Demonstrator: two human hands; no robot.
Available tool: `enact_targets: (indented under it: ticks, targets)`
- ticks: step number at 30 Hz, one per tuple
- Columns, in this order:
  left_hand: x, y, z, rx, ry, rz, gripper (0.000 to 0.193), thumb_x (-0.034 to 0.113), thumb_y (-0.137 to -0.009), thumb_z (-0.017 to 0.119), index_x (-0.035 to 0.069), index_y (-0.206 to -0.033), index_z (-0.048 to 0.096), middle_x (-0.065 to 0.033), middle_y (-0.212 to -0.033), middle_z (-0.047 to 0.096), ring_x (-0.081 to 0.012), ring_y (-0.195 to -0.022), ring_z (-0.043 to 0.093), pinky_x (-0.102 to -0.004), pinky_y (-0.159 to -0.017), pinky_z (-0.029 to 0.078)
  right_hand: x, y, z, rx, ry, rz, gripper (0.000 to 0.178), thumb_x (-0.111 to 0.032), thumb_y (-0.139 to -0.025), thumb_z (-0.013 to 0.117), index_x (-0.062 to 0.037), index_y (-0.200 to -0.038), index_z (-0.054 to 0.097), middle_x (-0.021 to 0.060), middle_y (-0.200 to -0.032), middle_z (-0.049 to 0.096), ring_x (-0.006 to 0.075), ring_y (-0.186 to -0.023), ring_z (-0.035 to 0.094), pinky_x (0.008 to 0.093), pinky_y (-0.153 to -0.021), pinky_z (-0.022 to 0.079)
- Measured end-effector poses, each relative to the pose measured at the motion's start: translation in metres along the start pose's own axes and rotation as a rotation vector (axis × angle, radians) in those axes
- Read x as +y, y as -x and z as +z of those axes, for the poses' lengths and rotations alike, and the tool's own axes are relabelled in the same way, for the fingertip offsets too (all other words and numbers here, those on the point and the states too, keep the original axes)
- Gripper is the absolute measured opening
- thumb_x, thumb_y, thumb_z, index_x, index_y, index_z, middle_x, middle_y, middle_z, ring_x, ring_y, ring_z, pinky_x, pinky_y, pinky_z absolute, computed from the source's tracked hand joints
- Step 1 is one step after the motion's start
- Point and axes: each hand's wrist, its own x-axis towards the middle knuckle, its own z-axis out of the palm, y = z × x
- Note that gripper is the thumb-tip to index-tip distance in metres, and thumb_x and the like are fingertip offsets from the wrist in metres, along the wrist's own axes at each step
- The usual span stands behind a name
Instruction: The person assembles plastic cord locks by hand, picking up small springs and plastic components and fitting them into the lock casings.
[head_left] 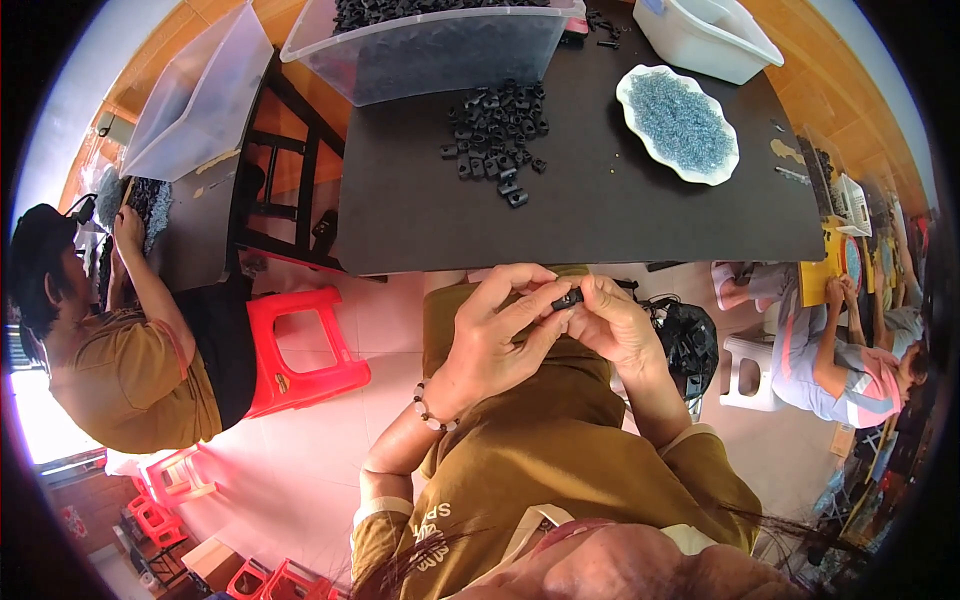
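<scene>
Just off the table's near edge, above my lap, both hands pinch one small black plastic part point(568, 299). My left hand point(505, 325) closes on its left side with thumb and fingers. From the right, my right hand point(617, 322) grips the same part with its fingertips. Much of the part is hidden by my fingers, so its exact kind cannot be told. Beyond my hands, a loose pile of small black plastic parts point(497, 130) is spread on the dark table point(420, 220).
A translucent tub point(450, 65) of black parts stands behind the pile. Right of it are a white scalloped dish point(722, 172) of tiny clear-blue pieces and a white bin point(740, 60). A red stool point(345, 375) and seated co-worker point(140, 380) are left; others sit right.
</scene>
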Motion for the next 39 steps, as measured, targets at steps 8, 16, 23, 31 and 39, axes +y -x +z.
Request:
enact_targets:
  ticks: [8,16,23,31,39]
  targets:
    - [0.011,-0.001,-0.009,-0.116,0.015,-0.037,0.029,-0.006,-0.079,0.075,-0.004,-0.107,0.071,-0.0114,-0.112,0.061,-0.0155,-0.079,0.065,-0.0267,-0.068,0.057,0.003,0.002,-0.004,-0.076,-0.067,0.032,0.045,-0.035,-0.099,0.06,0.0055,-0.118,0.064,0.0127,-0.113,0.068,0.0195,-0.104,0.064,0.0335,-0.094,0.047]
    - [0.012,0.001,-0.009,-0.13,-0.006,-0.013,0.028,-0.006,-0.078,0.076,-0.005,-0.106,0.07,-0.0115,-0.109,0.062,-0.0157,-0.08,0.065,-0.0266,-0.067,0.057,0.006,0.0,-0.002,-0.046,-0.126,0.085,0.043,-0.035,-0.098,0.062,0.0054,-0.114,0.066,0.0131,-0.109,0.07,0.0196,-0.102,0.066,0.0334,-0.09,0.051]
    - [0.003,-0.001,-0.003,0.024,-0.051,-0.062,0.027,-0.004,-0.077,0.076,-0.002,-0.104,0.071,-0.0097,-0.104,0.062,-0.0148,-0.076,0.063,-0.0268,-0.065,0.056,0.004,-0.002,0.001,-0.016,0.003,0.01,0.057,-0.052,-0.1,0.051,0.0018,-0.115,0.064,0.0076,-0.102,0.069,0.0141,-0.089,0.066,0.0268,-0.072,0.054]
    - [-0.006,-0.013,-0.002,0.112,-0.304,0.092,0.024,-0.001,-0.077,0.078,0.0,-0.101,0.072,-0.008,-0.102,0.063,-0.0211,-0.084,0.062,-0.0308,-0.065,0.056,-0.008,0.002,0.003,0.225,0.545,-0.022,0.033,-0.035,-0.103,0.057,-0.0031,-0.106,0.064,0.0035,-0.091,0.069,0.0063,-0.073,0.06,0.0208,-0.063,0.049]
    - [-0.013,-0.017,0.0,0.103,-0.251,0.081,0.026,-0.001,-0.077,0.077,0.0,-0.102,0.071,-0.0084,-0.103,0.064,-0.022,-0.085,0.064,-0.0307,-0.067,0.056,-0.018,-0.003,0.015,0.365,0.723,-0.196,0.018,-0.02,-0.097,0.067,-0.0029,-0.102,0.063,-0.0019,-0.083,0.065,0.001,-0.071,0.054,0.017,-0.062,0.044]
